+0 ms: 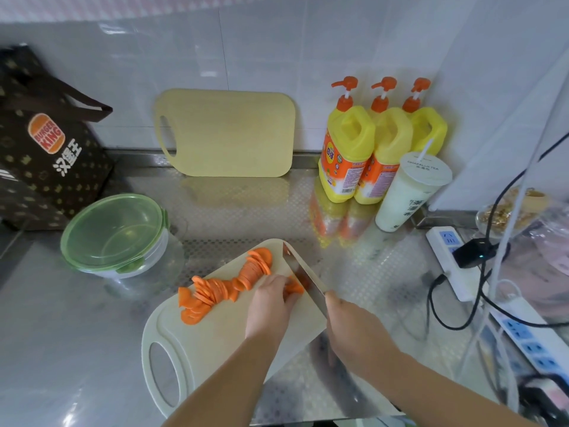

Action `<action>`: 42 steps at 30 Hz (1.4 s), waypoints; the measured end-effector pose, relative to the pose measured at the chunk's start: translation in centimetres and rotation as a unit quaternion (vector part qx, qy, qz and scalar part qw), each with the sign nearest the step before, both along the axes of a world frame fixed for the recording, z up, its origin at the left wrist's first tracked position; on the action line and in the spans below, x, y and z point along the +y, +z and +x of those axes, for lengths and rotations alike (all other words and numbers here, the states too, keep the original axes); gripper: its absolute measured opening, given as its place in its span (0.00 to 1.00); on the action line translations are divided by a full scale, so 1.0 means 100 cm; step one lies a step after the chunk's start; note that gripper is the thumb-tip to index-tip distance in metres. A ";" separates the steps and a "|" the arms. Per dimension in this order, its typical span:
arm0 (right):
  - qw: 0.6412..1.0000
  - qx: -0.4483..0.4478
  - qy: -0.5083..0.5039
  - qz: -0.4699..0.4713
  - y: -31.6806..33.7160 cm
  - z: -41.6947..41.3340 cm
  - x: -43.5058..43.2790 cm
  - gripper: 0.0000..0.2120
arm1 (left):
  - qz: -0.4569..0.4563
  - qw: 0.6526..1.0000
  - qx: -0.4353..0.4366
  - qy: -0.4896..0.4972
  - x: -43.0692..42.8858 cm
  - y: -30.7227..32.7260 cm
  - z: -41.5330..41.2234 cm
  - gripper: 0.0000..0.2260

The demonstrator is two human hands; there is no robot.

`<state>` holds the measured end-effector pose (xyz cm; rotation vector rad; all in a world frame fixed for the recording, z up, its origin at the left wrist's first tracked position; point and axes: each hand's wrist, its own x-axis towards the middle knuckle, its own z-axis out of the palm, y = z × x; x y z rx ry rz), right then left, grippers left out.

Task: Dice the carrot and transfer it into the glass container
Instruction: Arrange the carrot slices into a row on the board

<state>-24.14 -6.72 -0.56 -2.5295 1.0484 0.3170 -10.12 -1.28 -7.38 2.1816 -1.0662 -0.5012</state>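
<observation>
Orange carrot slices (224, 285) lie fanned in a curved row on the pale cutting board (221, 340). My left hand (271, 306) curls its fingers over a small stack of carrot pieces (292, 288) beside the blade. My right hand (354, 331) grips the handle of a cleaver (303, 274), whose blade edge sits against the pieces under my left fingers. The glass container (144, 266) stands left of the board with its green lid (114, 231) resting tilted on top.
A second yellowish board (228, 134) leans on the tiled wall. Three yellow detergent bottles (369, 149) and a milk tea cup (406, 192) stand at the back right. Power strips (455, 266) and cables lie on the right. A brown paper bag (46, 149) stands at the left.
</observation>
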 end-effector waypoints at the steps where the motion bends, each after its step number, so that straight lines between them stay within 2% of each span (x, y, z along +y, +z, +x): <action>1: 1.000 0.007 0.002 -0.003 0.000 0.001 0.001 0.06 | -0.002 1.000 -0.001 0.000 0.000 -0.001 0.000 0.04; 11: 0.999 0.035 0.017 -0.013 -0.004 0.005 0.004 0.09 | 0.004 1.000 0.007 0.002 -0.006 -0.008 0.003 0.04; 21: 0.999 0.028 0.019 0.004 -0.018 0.009 0.002 0.08 | 0.016 0.999 0.048 0.007 -0.009 -0.008 0.004 0.04; 25: 0.999 -0.005 -0.024 0.021 -0.018 0.011 -0.002 0.03 | 0.006 0.999 0.036 0.004 -0.008 -0.004 0.005 0.03; 29: 0.998 -0.032 -0.044 0.030 -0.018 0.010 -0.003 0.04 | -0.018 1.000 0.025 0.001 -0.002 -0.001 0.004 0.03; 36: 1.000 0.007 -0.007 0.006 -0.008 0.006 0.004 0.02 | -0.042 0.998 0.049 0.000 0.003 -0.001 0.006 0.05; 42: 1.000 0.015 -0.003 0.004 -0.005 0.007 0.007 0.07 | -0.026 0.998 0.055 -0.010 0.002 -0.003 0.007 0.04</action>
